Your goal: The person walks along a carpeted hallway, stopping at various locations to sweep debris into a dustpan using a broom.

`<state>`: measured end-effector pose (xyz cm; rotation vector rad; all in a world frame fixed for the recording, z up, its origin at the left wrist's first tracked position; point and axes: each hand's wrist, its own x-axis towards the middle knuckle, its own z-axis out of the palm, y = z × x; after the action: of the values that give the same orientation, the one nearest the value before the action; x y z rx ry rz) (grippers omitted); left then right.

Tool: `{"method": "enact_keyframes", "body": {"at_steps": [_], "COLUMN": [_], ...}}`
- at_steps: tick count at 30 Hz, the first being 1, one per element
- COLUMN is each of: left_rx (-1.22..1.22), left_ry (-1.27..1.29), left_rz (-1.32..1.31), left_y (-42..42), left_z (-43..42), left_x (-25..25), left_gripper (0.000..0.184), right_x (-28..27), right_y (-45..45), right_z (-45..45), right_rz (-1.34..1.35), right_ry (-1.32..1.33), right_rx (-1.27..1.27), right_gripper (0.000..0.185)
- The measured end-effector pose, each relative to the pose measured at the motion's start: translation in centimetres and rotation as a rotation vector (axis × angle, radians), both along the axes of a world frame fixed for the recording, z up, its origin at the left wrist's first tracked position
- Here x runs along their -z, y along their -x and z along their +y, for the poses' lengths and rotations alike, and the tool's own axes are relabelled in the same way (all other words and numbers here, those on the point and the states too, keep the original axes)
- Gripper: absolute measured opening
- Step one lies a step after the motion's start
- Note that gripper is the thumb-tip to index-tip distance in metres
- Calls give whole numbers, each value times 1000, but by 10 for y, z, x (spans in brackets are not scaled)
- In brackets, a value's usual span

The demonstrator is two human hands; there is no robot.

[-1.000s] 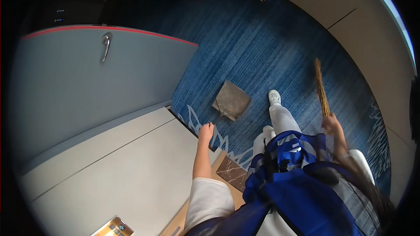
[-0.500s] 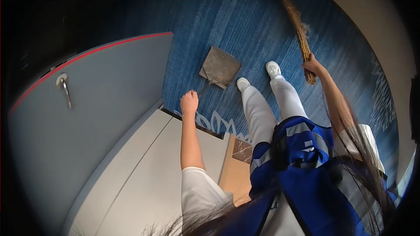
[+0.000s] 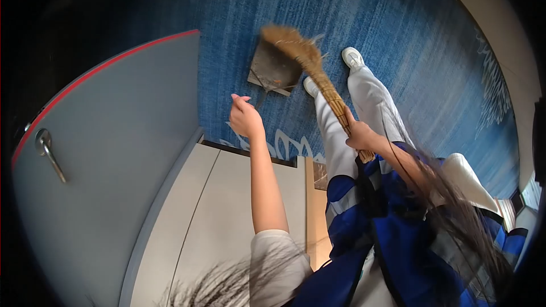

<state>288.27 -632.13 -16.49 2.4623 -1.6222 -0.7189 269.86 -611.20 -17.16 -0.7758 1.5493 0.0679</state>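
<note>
A grey dustpan (image 3: 272, 69) lies on the blue carpet, with a few small bits of debris in it. Its thin dark handle runs up to my left hand (image 3: 245, 118), whose fingers are curled around the handle's end, partly hidden. My right hand (image 3: 362, 135) grips the lower, bound part of a straw broom (image 3: 327, 88). The broom slants up and left, and its blurred bristles lie over the top edge of the dustpan; whether they touch it I cannot tell.
At left stands a grey door (image 3: 119, 108) with a red edge and a metal lever handle (image 3: 50, 153). Pale cabinet panels (image 3: 222, 204) are below it. My white shoes (image 3: 352, 57) stand on the carpet (image 3: 398, 23) right of the dustpan. A beige wall curves along the right.
My right hand has swung the broom left and down, from the carpet at right to over the dustpan. The left hand has turned slightly, and the dustpan shows a little further up-left.
</note>
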Motion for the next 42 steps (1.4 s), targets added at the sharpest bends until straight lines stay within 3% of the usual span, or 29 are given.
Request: {"method": "enact_keyframes", "body": {"at_steps": [2, 4, 6, 10, 13, 17, 22, 23, 24, 26, 27, 28, 30, 33, 34, 35, 36, 37, 38, 40, 42], "left_rx": [35, 71, 79, 75, 57, 75, 100, 94, 93, 116, 136, 136, 117, 110, 109, 121, 133, 133, 138, 138, 154], "left_ry": [18, 51, 56, 87, 65, 76, 114, 103, 98, 118, 136, 139, 123, 193, 196, 204, 211, 212, 224, 230, 263], "left_rz": [-34, -72, -98, -115, -123, -164, -201, -201, -199, -214, -244, -239, -193, -161, -159, -174, -190, -187, -184, -187, -168], "left_y": [-1, -3, -2, 4, 8, 4, 3, 4, 6, 2, 3, 4, 4, 3, 3, 2, 2, 1, 0, -2, -3], "left_z": [3, 4, 5, 6, 4, 3, 0, 2, 2, 5, 3, 3, 5, 5, 5, 6, 6, 6, 6, 6, 6], "left_x": [7, 9, 10, 4, 5, 9, 16, 12, 10, 14, 15, 17, 11, 13, 13, 14, 14, 15, 17, 18, 18], "left_gripper": [45, 42, 39, 41, 41, 41, 37, 37, 37, 37, 37, 37, 37, 36, 36, 36, 35, 35, 35, 35, 34], "right_x": [18, -30, -43, -84, -42, 72, 146, 120, 121, 96, 62, 43, 29, 21, 34, -4, -19, -35, -32, -73, -81], "right_y": [19, 81, 137, 201, 241, 284, 217, 191, 164, 106, 80, 59, 30, 39, 61, 95, 122, 146, 171, 202, 221], "right_z": [11, -34, -40, -81, -120, -174, -168, -156, -126, -72, -65, -47, -22, -15, -6, -43, -67, -82, -87, -123, -143], "right_rz": [-56, -360, -346, 50, 132, 361, 610, 485, 462, 389, 304, 190, 42, -162, -274, -440, -419, -405, -351, -195, 15], "right_ry": [243, -199, -222, -90, 109, 160, 235, 121, 183, 179, 19, 182, 70, 44, 173, -125, -357, -374, -229, -207, -70], "right_rx": [6, 334, 486, 389, 401, 266, -6, -40, -95, -107, -111, -141, -120, -93, -26, 228, 355, 464, 312, 184, 137], "right_gripper": [89, 86, 82, 79, 77, 81, 84, 93, 96, 91, 88, 87, 88, 88, 87, 86, 84, 81, 81, 81, 80]}}
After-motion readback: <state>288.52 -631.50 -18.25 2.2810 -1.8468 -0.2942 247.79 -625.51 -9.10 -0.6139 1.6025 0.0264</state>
